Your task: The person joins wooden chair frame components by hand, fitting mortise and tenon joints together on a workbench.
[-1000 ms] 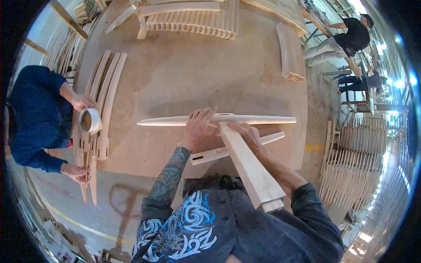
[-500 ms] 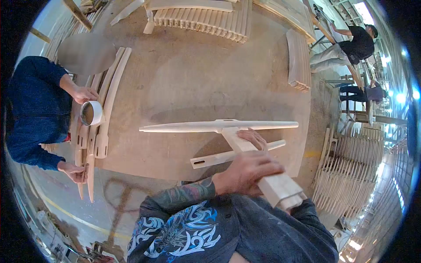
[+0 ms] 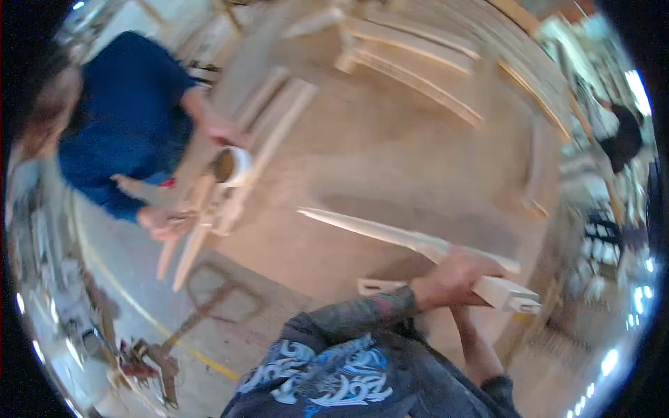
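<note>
A pale wooden bar with a stepped tenon end (image 3: 511, 294) is in my left hand (image 3: 460, 277), whose fingers wrap over its top. From the lower right my right forearm (image 3: 475, 345) reaches up under the bar; the hand itself is hidden behind the bar and my left hand. Against the bar's far end lies a long, tapered wooden piece (image 3: 369, 228), slanting down to the right. A slotted wooden slat (image 3: 380, 285) on the table shows partly below my left hand. Motion blurs the view.
At the left a co-worker in a blue top (image 3: 132, 125) holds a white round container (image 3: 237, 166) over several wooden slats (image 3: 268, 150). Stacked wooden parts (image 3: 418, 76) lie at the table's far side. Another person (image 3: 622, 136) stands at the far right.
The view has swung left and tilted. The bar has turned, its tenon end now pointing right instead of toward my body. My left hand has moved with it; my right hand has become hidden.
</note>
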Available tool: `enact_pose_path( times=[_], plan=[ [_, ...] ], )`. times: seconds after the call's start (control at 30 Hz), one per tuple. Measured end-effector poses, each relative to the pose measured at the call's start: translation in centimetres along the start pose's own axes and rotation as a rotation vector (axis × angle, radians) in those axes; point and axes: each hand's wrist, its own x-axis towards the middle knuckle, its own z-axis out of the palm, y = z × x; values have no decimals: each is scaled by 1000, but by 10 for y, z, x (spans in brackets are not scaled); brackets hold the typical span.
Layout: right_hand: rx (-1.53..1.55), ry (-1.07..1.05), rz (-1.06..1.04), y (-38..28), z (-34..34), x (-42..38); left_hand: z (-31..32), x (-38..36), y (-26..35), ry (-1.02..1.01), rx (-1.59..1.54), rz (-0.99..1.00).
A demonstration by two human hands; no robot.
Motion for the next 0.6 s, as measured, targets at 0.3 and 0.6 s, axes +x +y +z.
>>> enact_pose_path(
  times=[0.3,0.6],
  plan=[
    [-773,-398,-56,94,-20,-46,-19,27,32,-107,-153,-306],
    [-541,-32,665,109,-125,-99,-14,36,43,33,-281,-305]
  ],
)
